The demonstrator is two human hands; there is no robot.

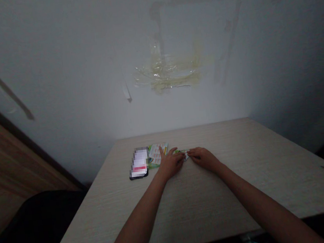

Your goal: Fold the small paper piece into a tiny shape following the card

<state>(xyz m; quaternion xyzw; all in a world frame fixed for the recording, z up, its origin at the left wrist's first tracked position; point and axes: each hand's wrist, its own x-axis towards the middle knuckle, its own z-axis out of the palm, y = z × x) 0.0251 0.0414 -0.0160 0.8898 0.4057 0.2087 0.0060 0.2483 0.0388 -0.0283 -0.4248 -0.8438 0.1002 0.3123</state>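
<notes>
Paper piece (186,155), small and printed, on wood-grain tabletop (194,199), between both hands. Left hand (171,164) and right hand (206,157) have fingertips at its opposite ends; can't tell if pinching or just pressing. Printed leaflet (154,153) left of it, smartphone (139,164) beside leaflet.

1 head camera looks down over a table (198,197).

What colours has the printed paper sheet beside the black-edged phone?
The printed paper sheet is mostly white, with reddish print and some green; head view.
</notes>
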